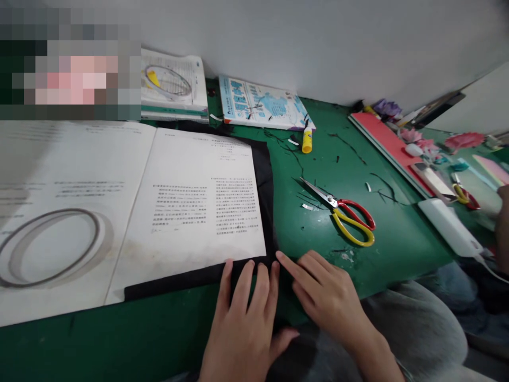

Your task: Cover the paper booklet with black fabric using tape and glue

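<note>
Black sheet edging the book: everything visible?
The matte black sheet, clothlike, borders the right page of the open white book on three sides, atop the green tabletop. Its near strip runs straight, seemingly folded over the page; its right strip is wavier. The left hand touches the near strip; the right hand points its index fingertip at the corner.

Small print, missing edges

The open book (137,212) has print too small for me to read; its left page runs out of view. The left hand (244,318) hides part of the black sheet (170,283). A person (75,74) is blurred.
</note>
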Tool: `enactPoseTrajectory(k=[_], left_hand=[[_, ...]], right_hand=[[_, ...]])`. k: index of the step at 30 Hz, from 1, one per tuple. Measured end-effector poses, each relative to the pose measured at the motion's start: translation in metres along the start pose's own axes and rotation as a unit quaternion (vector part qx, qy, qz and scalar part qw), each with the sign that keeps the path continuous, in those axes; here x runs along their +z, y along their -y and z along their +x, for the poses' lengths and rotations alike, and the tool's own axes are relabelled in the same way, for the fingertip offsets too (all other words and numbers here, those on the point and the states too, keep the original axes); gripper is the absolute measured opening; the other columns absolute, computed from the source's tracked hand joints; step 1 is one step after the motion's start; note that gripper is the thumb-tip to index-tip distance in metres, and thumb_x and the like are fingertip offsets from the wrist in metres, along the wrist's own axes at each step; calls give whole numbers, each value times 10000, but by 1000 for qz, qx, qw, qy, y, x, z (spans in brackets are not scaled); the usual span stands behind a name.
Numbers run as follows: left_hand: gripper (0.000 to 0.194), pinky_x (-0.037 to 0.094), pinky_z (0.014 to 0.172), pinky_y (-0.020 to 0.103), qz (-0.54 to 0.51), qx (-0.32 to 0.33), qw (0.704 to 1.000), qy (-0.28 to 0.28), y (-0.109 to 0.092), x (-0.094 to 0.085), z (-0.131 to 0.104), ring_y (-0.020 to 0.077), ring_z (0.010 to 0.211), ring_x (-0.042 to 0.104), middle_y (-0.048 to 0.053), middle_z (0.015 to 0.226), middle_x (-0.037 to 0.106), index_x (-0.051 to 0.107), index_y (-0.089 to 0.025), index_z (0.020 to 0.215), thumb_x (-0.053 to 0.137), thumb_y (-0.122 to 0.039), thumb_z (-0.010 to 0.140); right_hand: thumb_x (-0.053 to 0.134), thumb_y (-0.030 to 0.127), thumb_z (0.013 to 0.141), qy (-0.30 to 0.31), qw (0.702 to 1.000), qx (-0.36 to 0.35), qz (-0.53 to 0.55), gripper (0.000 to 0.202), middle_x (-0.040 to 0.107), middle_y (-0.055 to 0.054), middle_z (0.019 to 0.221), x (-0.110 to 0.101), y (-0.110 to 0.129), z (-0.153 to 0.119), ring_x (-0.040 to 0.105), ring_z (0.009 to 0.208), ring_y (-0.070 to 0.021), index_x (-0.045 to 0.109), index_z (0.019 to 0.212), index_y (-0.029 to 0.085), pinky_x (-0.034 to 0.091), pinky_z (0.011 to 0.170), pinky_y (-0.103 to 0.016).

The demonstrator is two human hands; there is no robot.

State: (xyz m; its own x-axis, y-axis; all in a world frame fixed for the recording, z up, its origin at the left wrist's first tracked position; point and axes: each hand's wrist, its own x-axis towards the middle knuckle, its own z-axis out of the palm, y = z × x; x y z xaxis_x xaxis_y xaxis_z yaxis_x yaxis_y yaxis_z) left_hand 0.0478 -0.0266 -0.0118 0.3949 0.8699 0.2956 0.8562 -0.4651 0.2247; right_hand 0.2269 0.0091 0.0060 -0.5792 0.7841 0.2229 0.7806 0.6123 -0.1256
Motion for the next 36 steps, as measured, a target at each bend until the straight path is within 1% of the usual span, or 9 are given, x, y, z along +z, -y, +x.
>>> enactPoseTrajectory(k=[7, 15, 19, 22, 26, 28, 30, 33, 36], left_hand=[[680, 142, 1166, 469, -8, -7, 1000, 2, -1, 1, 1, 270, 1166, 464, 76, 1172, 634, 606, -141, 1262, 567, -639, 800], [674, 220, 1123, 465, 2, -14, 1000, -18, -1, 0, 0, 260, 1133, 495, 65, 1122, 655, 618, -162, 1246, 555, -660, 795], [650, 214, 1130, 468, 6, -9, 1000, -25, -1, 6, 0, 266, 1118, 519, 65, 1114, 666, 645, -178, 1207, 488, -679, 823], [623, 171, 1157, 463, 12, 6, 999, -33, 1, 3, 0, 263, 1110, 545, 66, 1110, 679, 628, -178, 1233, 414, -645, 880], [565, 100, 1195, 465, 17, 72, 995, -68, 16, -16, -10, 235, 1209, 519, 66, 1273, 632, 509, -126, 1349, 411, -508, 945], [585, 116, 1195, 491, 36, 102, 991, -79, 29, -28, -22, 250, 1259, 485, 88, 1341, 584, 479, -79, 1361, 471, -473, 929], [634, 141, 1191, 499, 63, 115, 988, -81, 43, -35, -38, 268, 1281, 468, 104, 1369, 555, 460, -63, 1375, 502, -490, 908], [717, 154, 1189, 492, 91, 101, 988, -69, 63, -35, -59, 282, 1293, 460, 111, 1406, 515, 405, -66, 1418, 501, -543, 891], [789, 145, 1190, 465, 109, 62, 991, -43, 79, -31, -70, 289, 1324, 431, 110, 1457, 452, 351, -80, 1455, 471, -605, 878]], right_hand=[[448, 118, 921, 21, 996, -7, -90, 375, 588, -58, 768, 1, 11, 4, 534, 714, -173, 560, 1274, 58, 480, 564, -295], [425, 59, 874, -33, 997, 57, 27, 463, 553, -6, 724, -2, 3, 8, 541, 662, -131, 559, 1305, 162, 468, 584, -247], [457, 92, 869, 24, 999, 18, -30, 460, 584, -39, 774, 3, 1, 9, 553, 724, -171, 562, 1311, 167, 480, 599, -281], [441, 69, 866, 22, 1000, 18, 13, 496, 579, -30, 773, 5, -3, 8, 550, 719, -166, 532, 1339, 191, 482, 611, -279], [420, 29, 856, -58, 989, 73, 114, 527, 573, -10, 766, 7, -3, 0, 539, 682, -131, 494, 1354, 186, 477, 629, -249], [424, 26, 851, -73, 990, 67, 99, 506, 559, -13, 750, 8, 0, -6, 528, 678, -137, 518, 1327, 170, 463, 610, -255], [436, 33, 850, -53, 997, 35, 50, 493, 544, -22, 739, 10, 5, -11, 512, 684, -156, 537, 1315, 160, 443, 587, -276], [443, 44, 854, -35, 999, 1, -9, 457, 535, -38, 735, 13, 10, -14, 487, 696, -177, 577, 1279, 145, 425, 578, -298], [437, 36, 853, -44, 999, -9, -4, 434, 525, -45, 727, 15, 9, -14, 469, 702, -182, 601, 1244, 127, 425, 582, -300]])
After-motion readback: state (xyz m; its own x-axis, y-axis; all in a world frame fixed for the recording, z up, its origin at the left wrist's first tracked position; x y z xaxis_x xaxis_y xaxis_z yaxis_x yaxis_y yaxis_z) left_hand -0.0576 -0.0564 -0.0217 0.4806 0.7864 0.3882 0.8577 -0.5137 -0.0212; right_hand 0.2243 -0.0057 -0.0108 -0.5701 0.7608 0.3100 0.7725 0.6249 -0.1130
